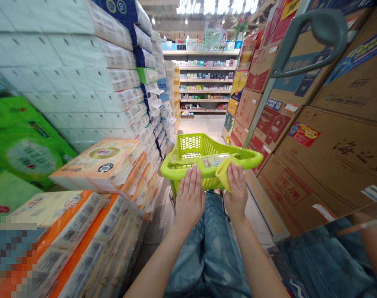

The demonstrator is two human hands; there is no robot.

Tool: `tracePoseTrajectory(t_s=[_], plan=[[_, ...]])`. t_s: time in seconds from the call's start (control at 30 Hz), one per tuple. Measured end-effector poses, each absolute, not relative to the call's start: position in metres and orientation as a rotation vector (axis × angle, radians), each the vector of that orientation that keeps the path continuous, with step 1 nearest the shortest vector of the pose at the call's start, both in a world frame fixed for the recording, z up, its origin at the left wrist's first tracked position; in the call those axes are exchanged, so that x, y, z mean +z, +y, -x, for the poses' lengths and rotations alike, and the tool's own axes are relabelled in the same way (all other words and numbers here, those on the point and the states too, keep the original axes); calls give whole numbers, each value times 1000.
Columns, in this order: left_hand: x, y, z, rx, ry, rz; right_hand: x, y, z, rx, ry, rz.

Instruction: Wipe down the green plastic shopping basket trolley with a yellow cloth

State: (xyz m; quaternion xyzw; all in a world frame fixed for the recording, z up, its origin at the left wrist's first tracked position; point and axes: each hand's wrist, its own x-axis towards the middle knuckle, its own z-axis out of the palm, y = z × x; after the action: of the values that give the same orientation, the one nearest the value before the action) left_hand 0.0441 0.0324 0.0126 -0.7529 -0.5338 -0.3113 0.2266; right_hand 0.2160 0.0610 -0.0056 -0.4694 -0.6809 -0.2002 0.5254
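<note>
A lime-green shopping basket (172, 171) with lattice walls is in front of my knees, its near rim facing me. My left hand (190, 200) lies on that rim with the fingers stretched out flat, holding nothing. With my right hand (237, 192) I press a folded yellow cloth (222, 174) against the rim, right of the middle. Just beyond the cloth, a clear panel with a printed label (215, 160) is set across the basket's near side. The underside of the basket is partly hidden by my hands and jeans.
Stacked white tissue packs (67, 70) line the left, with orange-and-white packs (104, 161) nearer me. Cardboard boxes (340, 145) rise on the right beside a grey handle (318, 45) on a metal pole. Shelves of small goods (207, 78) stand at the aisle's far end.
</note>
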Motion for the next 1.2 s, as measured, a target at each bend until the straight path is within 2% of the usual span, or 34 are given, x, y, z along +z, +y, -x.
tracePoseTrajectory(t_s=[0.13, 0.3, 0.43, 0.6, 0.8, 0.97, 1.2], plan=[[13, 32, -47, -876, -1477, 2066, -3, 67, -239, -385, -1371, 1218], [14, 32, -47, -879, -1478, 2062, 6, 55, -200, -211, -1359, 1221], [12, 33, -45, -876, -1475, 2062, 7, 46, -169, -294, -1579, 1148], [12, 33, -45, -884, -1476, 2076, 4, 50, -196, -391, -1746, 1110], [13, 33, -47, -864, -1477, 2058, 1, 64, -243, -381, -1427, 1234], [12, 34, -47, -888, -1479, 2051, 1, 55, -203, -309, -1436, 1234], [11, 33, -44, -877, -1458, 2066, -2, 45, -167, -442, -1776, 1072]])
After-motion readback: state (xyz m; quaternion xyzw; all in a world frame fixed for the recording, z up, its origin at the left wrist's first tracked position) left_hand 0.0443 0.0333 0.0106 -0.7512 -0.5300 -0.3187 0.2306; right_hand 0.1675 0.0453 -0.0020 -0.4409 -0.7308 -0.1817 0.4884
